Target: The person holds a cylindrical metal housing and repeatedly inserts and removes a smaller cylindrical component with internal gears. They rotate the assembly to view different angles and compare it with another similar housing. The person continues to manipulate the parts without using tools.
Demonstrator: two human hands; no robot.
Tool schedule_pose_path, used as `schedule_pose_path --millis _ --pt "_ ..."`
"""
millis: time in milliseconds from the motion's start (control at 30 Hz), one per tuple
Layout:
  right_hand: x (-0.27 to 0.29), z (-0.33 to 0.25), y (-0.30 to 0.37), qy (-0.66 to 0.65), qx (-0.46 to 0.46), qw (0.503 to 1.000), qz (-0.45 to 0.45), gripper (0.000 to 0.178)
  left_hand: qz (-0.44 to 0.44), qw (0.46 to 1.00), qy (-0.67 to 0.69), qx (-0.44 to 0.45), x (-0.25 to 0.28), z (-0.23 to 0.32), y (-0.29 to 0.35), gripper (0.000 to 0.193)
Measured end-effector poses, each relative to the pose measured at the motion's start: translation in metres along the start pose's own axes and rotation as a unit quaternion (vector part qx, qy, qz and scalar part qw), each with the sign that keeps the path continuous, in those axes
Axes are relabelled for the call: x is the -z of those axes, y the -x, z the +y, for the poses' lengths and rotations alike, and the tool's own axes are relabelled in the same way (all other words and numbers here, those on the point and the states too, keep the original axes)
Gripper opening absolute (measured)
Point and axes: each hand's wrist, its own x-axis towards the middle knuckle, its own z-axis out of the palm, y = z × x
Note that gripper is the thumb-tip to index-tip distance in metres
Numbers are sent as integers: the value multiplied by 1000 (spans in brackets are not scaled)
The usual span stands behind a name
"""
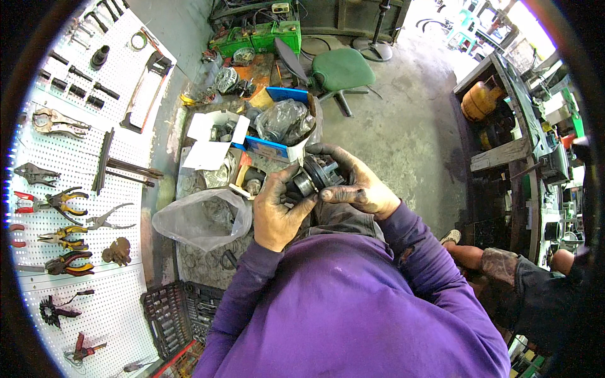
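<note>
In front of my chest I hold a dark, round mechanical part point(309, 183) with a silvery metal ring on its near left side. My left hand point(276, 213) grips its left side, thumb at the near edge. My right hand point(362, 186) wraps its far and right side, with the fingers over the top. Black grime covers the fingers of both hands. Just beyond the left hand sits a small opened carton point(241, 187) with a metal piece in it. A clear plastic bag point(170, 220) lies open to the left.
A blue-sided box point(268, 148) holds plastic-wrapped parts, beside a white box point(200, 155). Farther off are an alternator point(227, 80) and a green-seated chair point(343, 68). Tools hang on the left pegboard point(113, 189); a socket set point(167, 318) lies below. Another person's leg point(466, 257) is at right.
</note>
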Motion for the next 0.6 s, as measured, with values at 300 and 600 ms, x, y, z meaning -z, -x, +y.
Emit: schedule_pose_path --millis 300,600 --pt "-4 3 -2 -65 -47 997 13 81 27 999 -9 38 -1 2 1 60" --pt "0 36 2 -263 -109 958 18 56 43 996 -50 53 -1 12 1 54"
